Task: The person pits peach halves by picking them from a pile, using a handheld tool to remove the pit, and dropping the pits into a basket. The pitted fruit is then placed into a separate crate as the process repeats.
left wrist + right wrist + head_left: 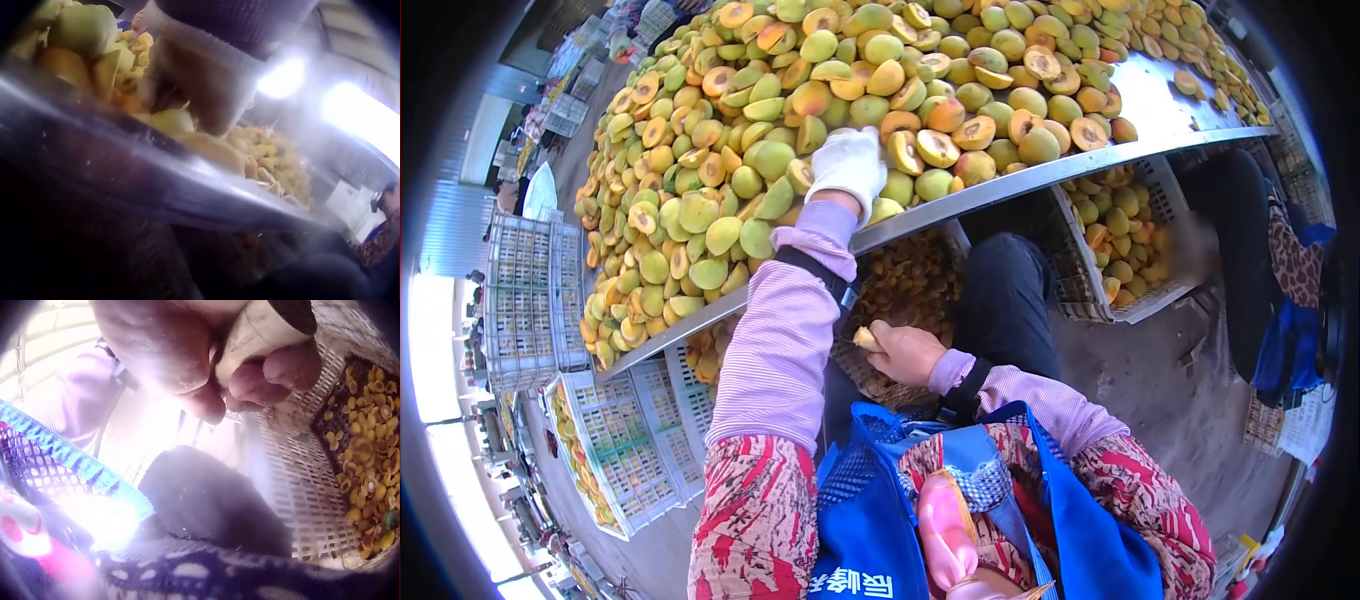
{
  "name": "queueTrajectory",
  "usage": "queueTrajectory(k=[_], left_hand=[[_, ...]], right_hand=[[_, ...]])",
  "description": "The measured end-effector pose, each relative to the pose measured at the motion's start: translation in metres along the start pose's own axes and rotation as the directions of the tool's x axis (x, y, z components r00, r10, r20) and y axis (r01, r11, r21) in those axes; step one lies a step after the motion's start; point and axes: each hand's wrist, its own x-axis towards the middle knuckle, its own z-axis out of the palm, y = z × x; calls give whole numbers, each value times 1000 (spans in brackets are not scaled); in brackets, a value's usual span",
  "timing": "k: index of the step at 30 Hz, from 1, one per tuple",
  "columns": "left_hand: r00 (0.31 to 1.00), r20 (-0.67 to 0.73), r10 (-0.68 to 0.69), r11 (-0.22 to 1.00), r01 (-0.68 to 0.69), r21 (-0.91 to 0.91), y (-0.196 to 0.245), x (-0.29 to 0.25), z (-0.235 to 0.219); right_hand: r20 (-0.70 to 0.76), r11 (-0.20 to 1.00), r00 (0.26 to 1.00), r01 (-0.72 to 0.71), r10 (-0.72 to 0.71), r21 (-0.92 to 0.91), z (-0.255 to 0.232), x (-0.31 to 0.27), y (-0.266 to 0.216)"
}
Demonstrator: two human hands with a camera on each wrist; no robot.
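Observation:
A white-gloved left hand (848, 168) reaches over the table's near edge into a heap of yellow-green stone fruit (722, 235), many cut in half with brown centres showing. Its fingertips are hidden among the fruit, and I cannot tell whether they grip a piece. In the left wrist view the glove (200, 87) is blurred, right above a pale fruit (172, 122). Lower down, the bare right hand (905, 352) curls its fingers round a pale, wood-like cylindrical handle (262, 334) with a dark end. That hand is over a crate (281, 481) of small yellow-brown pieces (372, 456).
A raised metal edge (1020, 183) borders the fruit table. Beneath it, a crate of fruit (1125, 240) stands right of the person's knee (1008, 300). Stacked plastic crates (525, 290) are at the left. Another person's dark-clad leg (1235, 260) is at the right.

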Motion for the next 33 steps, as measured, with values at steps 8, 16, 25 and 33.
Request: queueTrajectory(k=[8, 16, 25, 33], left_hand=[[992, -90, 83, 996, -86, -30, 45, 13, -9], [993, -113, -15, 997, 24, 78, 41, 7, 7], [935, -74, -346, -126, -124, -984, -9, -107, -12], [870, 225, -440, -713, -185, -676, -43, -211, 59]], right_hand=[[11, 995, 997, 78, -79, 55, 7, -5, 5], [-114, 992, 991, 88, -77, 89, 2, -8, 6], [-34, 664, 999, 16, 14, 747, -4, -22, -2], [-331, 914, 927, 280, -177, 295, -5, -20, -44]])
